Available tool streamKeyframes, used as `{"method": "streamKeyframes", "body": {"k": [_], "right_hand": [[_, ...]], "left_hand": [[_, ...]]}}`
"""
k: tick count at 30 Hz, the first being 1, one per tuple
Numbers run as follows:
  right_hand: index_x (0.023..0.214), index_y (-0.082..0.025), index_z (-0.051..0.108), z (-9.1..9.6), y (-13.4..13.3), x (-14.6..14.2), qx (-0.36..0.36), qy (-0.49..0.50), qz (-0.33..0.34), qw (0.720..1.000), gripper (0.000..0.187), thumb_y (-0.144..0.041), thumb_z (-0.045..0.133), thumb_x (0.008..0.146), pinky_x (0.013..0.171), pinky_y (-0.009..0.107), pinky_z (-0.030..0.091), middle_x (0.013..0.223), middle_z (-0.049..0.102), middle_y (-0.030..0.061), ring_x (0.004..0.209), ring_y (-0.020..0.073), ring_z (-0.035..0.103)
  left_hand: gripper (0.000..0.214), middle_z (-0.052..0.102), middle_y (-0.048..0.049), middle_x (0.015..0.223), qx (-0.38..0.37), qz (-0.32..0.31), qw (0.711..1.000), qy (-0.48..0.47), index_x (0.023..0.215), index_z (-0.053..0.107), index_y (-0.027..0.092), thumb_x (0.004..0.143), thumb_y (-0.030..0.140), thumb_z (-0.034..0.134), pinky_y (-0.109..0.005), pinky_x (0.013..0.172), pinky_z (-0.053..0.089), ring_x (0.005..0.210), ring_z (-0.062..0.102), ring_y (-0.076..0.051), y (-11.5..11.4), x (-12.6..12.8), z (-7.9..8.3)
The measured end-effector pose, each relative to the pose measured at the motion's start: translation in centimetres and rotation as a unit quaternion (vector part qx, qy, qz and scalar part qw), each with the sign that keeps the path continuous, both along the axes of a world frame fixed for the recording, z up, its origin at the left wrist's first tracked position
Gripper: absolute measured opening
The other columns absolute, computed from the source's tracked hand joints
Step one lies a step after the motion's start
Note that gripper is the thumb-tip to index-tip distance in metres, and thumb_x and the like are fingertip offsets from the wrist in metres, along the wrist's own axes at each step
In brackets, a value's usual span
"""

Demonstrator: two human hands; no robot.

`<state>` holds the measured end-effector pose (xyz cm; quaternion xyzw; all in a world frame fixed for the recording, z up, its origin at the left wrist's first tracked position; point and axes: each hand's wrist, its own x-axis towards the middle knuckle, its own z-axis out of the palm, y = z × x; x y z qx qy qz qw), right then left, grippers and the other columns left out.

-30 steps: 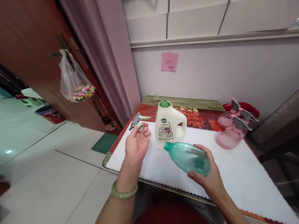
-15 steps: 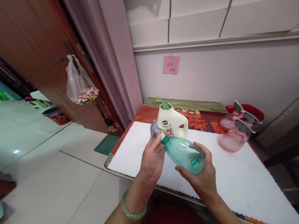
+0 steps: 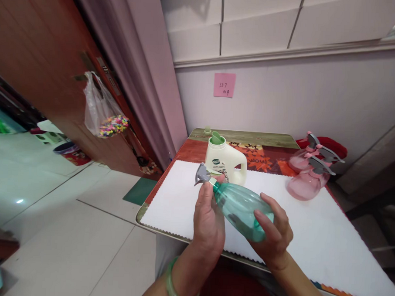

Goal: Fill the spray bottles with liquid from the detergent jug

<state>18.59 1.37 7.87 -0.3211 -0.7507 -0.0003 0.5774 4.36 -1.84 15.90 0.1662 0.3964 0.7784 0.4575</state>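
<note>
My right hand (image 3: 274, 236) wraps around the base of a teal see-through spray bottle (image 3: 239, 204), held tilted above the table's front edge. At the bottle's neck sits a grey trigger spray head (image 3: 203, 175), gripped by the closed fingers of my left hand (image 3: 209, 218). A green bangle circles my left wrist. Just behind the bottle stands a cream detergent jug (image 3: 225, 160) with a green spout.
A white cloth (image 3: 314, 231) covers the small table. Pink spray bottles (image 3: 306, 174) with grey triggers stand at the back right. A plastic bag of coloured beads (image 3: 103, 115) hangs on the wooden door at left. A pink note (image 3: 224, 84) is stuck on the wall.
My left hand brought the spray head from the left over to the bottle's neck. Both hands then drew the bottle nearer to me, and my right hand shifted under its base.
</note>
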Motion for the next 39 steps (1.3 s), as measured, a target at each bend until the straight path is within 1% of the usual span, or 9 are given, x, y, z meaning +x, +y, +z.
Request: {"method": "streamKeyframes", "body": {"k": [5,10,12,21,25,30,33,35,39], "right_hand": [[0.129,-0.029,0.050,2.8,-0.9,-1.0,-0.341,0.164,0.085,0.922,0.084,-0.058,0.090,0.062,0.081,0.048,0.062,0.123,0.070,0.0129,0.102,0.0344,0.073],[0.126,-0.013,0.057,5.8,-1.3,-1.3,-0.767,0.246,0.329,0.493,0.094,-0.094,0.036,0.081,0.038,0.022,0.038,0.094,0.075,0.0177,0.053,0.0178,0.066],[0.134,-0.013,0.053,5.6,-1.5,-1.4,-0.792,0.239,0.375,0.418,0.105,-0.097,0.027,0.079,0.041,0.022,0.043,0.107,0.073,0.0220,0.063,0.0204,0.071],[0.145,-0.028,0.041,0.0,-1.4,-2.8,-0.278,0.075,0.185,0.940,0.104,-0.050,0.095,0.059,0.106,0.059,0.050,0.147,0.052,0.0163,0.129,0.0393,0.057],[0.133,-0.023,0.052,0.6,-2.0,-3.2,-0.427,0.135,0.275,0.851,0.090,-0.065,0.087,0.062,0.086,0.045,0.058,0.121,0.066,0.0131,0.104,0.0334,0.067],[0.129,-0.018,0.060,2.0,-3.0,-4.2,-0.701,0.285,0.473,0.451,0.097,-0.095,0.053,0.070,0.052,0.026,0.048,0.100,0.074,0.0151,0.081,0.0272,0.072],[0.119,-0.014,0.065,2.5,-2.7,-4.7,-0.756,0.279,0.477,0.351,0.098,-0.097,0.052,0.069,0.049,0.021,0.045,0.095,0.074,0.0170,0.078,0.0240,0.073],[0.117,-0.015,0.064,2.6,-2.4,-5.1,-0.758,0.273,0.444,0.392,0.094,-0.096,0.046,0.074,0.047,0.022,0.048,0.098,0.073,0.0172,0.081,0.0244,0.071],[0.130,-0.025,0.052,2.3,-2.1,-5.5,-0.608,0.219,0.341,0.683,0.086,-0.076,0.079,0.065,0.061,0.031,0.058,0.120,0.067,0.0104,0.088,0.0233,0.066]], "left_hand": [[0.041,0.075,-0.0098,0.119,0.047,-0.027,0.998,0.000,0.105,0.078,0.019,0.085,0.054,0.073,-0.044,0.112,0.044,0.129,0.060,-0.031,0.2,-0.5,0.1],[0.032,0.076,-0.0092,0.106,0.103,-0.082,0.990,0.050,0.106,0.074,0.019,0.091,0.047,0.069,-0.042,0.099,0.050,0.109,0.068,-0.027,0.0,-1.9,0.1],[0.028,0.075,-0.0077,0.100,0.112,-0.083,0.989,0.049,0.106,0.072,0.019,0.091,0.043,0.069,-0.041,0.097,0.051,0.103,0.068,-0.025,-0.2,-2.2,0.0],[0.028,0.076,-0.0062,0.094,0.070,-0.022,0.997,0.022,0.103,0.074,0.018,0.088,0.041,0.074,-0.040,0.100,0.050,0.101,0.070,-0.023,0.1,-3.3,-0.4],[0.031,0.076,-0.0076,0.092,0.077,-0.081,0.993,0.024,0.100,0.075,0.017,0.084,0.044,0.077,-0.044,0.105,0.047,0.105,0.070,-0.027,0.1,-4.3,-0.7],[0.035,0.075,-0.0063,0.089,0.107,-0.127,0.986,-0.020,0.100,0.075,0.019,0.083,0.049,0.077,-0.048,0.109,0.045,0.112,0.069,-0.031,-0.1,-5.1,-1.2],[0.032,0.073,-0.0055,0.090,0.102,-0.105,0.989,-0.024,0.101,0.073,0.019,0.085,0.047,0.075,-0.047,0.107,0.047,0.110,0.069,-0.029,-0.1,-5.3,-1.4],[0.031,0.073,-0.0051,0.091,0.091,-0.073,0.993,-0.024,0.100,0.072,0.019,0.087,0.047,0.073,-0.045,0.104,0.049,0.106,0.071,-0.028,0.0,-5.6,-1.5],[0.030,0.074,-0.0059,0.094,0.070,-0.007,0.997,0.022,0.101,0.071,0.018,0.088,0.045,0.073,-0.041,0.098,0.052,0.099,0.072,-0.024,0.1,-6.4,-1.9]]}}
